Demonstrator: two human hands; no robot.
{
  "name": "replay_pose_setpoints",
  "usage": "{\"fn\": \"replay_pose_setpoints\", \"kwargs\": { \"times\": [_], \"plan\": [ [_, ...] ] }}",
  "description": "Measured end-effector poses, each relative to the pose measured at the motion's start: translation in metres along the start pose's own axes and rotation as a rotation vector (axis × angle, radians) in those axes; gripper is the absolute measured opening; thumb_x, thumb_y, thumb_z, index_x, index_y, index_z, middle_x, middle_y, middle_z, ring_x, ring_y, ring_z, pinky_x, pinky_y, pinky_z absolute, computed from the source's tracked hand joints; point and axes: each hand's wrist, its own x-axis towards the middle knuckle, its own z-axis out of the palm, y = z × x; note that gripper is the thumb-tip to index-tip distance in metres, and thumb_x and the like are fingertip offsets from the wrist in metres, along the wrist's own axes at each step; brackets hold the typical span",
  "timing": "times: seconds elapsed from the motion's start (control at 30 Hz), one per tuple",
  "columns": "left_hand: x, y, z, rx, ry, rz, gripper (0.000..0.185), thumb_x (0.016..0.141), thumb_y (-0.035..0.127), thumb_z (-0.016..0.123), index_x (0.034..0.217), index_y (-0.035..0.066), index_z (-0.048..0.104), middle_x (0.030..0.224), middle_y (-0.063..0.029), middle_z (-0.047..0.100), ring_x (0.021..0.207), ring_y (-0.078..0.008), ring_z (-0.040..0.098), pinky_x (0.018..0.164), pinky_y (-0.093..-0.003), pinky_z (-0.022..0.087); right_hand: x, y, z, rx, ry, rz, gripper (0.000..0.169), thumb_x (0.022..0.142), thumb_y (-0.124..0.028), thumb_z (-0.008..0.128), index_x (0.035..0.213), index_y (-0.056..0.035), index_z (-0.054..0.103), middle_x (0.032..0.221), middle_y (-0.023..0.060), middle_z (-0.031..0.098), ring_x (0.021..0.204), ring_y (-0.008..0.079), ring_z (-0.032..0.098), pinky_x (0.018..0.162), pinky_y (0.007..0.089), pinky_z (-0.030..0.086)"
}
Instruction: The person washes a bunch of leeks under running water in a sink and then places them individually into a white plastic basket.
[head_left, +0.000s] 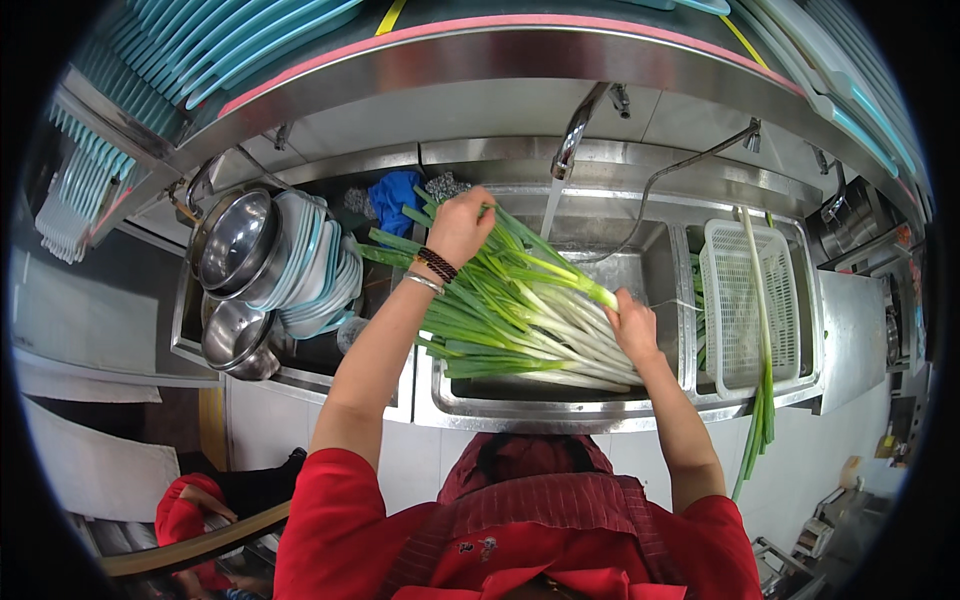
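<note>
A heap of long green onions (517, 322) fills the left part of the middle steel sink basin (660, 262), green leaves to the left and white stalks to the right. Above the heap, one green onion (559, 274) is stretched between my two hands. My left hand (463, 229) pinches its green leaves, fingers closed. Around its white lower end my right hand (634, 326) is closed, near the basin's right side. Behind, water (553, 208) runs from a chrome faucet (576, 135) into the basin.
Left basin: stacked plates (315, 262), steel bowls (236, 240), a blue cloth (394, 201) and steel scouring pads (446, 186). Right basin: a white plastic basket (750, 300) with a green onion (763, 315) lying across it. A steel shelf (525, 60) overhangs the sinks. Another person (187, 510) is at lower left.
</note>
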Motion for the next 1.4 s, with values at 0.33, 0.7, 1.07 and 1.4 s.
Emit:
{"fn": "replay_pose_setpoints", "kwargs": {
  "times": [0.33, 0.7, 1.07, 1.4],
  "plan": [
    [-0.001, -0.061, -0.014, -1.004, 0.237, -0.743, 0.021, 0.078, 0.003, 0.058, 0.099, -0.002, 0.057, 0.078, -0.0099, 0.059, 0.068, -0.0150, 0.055, 0.060, -0.0232, 0.047, -0.011, 0.021, 0.004, 0.114, 0.187, 0.149, 0.020, 0.080, -0.017, 0.059, 0.081, -0.0032, 0.044, 0.066, 0.0203, 0.055, 0.062, 0.0402, 0.054, 0.053, 0.0472, 0.042],
    [-0.038, 0.034, 0.093, -1.337, 0.009, -0.917, 0.041, 0.088, 0.037, 0.051, 0.109, 0.002, 0.052, 0.103, -0.0090, 0.056, 0.094, -0.0162, 0.053, 0.083, -0.0310, 0.041, 0.082, -0.084, 0.011, 0.249, 0.131, -0.012, 0.019, 0.075, -0.016, 0.059, 0.085, -0.0033, 0.049, 0.082, 0.0194, 0.060, 0.074, 0.0357, 0.059, 0.062, 0.0450, 0.047],
    [0.000, -0.022, -0.021, -1.697, 0.508, -0.608, 0.039, 0.092, 0.042, 0.039, 0.079, 0.006, 0.046, 0.071, -0.0054, 0.049, 0.068, -0.0194, 0.047, 0.073, -0.0362, 0.040, 0.063, -0.022, 0.054, 0.160, 0.003, 0.223, 0.016, 0.075, -0.024, 0.059, 0.085, -0.0118, 0.056, 0.070, 0.0149, 0.062, 0.068, 0.0359, 0.060, 0.061, 0.0444, 0.049],
    [-0.023, -0.021, 0.017, -1.585, 0.655, -1.135, 0.041, 0.089, 0.039, 0.048, 0.061, 0.011, 0.037, 0.052, -0.0010, 0.033, 0.050, -0.0142, 0.038, 0.058, -0.0353, 0.041, 0.068, -0.023, 0.036, 0.016, 0.169, -0.068, 0.016, 0.074, -0.022, 0.062, 0.073, -0.0086, 0.053, 0.070, 0.0120, 0.061, 0.064, 0.0293, 0.060, 0.056, 0.0396, 0.048]
  ]
}}
